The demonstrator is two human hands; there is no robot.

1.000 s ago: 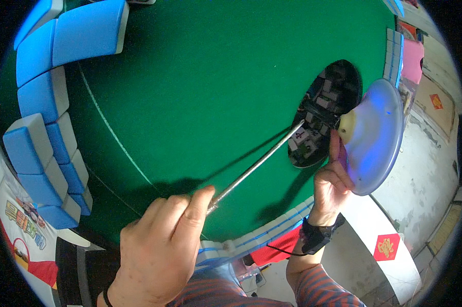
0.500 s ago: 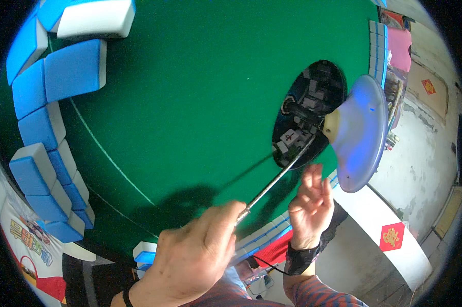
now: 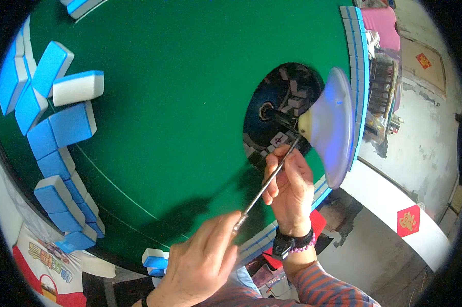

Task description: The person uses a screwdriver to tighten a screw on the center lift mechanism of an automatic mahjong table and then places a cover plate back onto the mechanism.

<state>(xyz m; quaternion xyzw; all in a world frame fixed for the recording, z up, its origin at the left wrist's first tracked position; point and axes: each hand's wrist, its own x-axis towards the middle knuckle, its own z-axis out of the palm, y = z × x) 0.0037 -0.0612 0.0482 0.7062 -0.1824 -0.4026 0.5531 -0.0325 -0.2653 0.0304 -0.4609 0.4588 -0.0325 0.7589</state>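
Observation:
My left hand (image 3: 200, 263) is closed on the handle of a long metal screwdriver (image 3: 259, 197), low in the view. My right hand (image 3: 289, 187), wearing a dark wrist device, has its fingers around the upper shaft. The screwdriver's tip is at or beside a cream collar (image 3: 304, 124) under a translucent, bluish disc-shaped cover (image 3: 336, 128); exact contact is unclear. A black post (image 3: 281, 116) joins the collar to a dark oval opening (image 3: 257, 128) in the green felt table (image 3: 164, 77), where tiles lie.
Blue-and-white tiles (image 3: 57, 130) run along the left, with long tile rows (image 3: 356, 61) along the right and near edges. A white panel (image 3: 379, 189) with a red square sits beyond the table. Pink fabric (image 3: 379, 25) and cluttered shelving (image 3: 382, 87) are at upper right.
My right hand has left the bluish cover and moved left onto the screwdriver shaft. My left hand still holds the handle, slightly lower. The whole view has shifted, moving the opening leftward.

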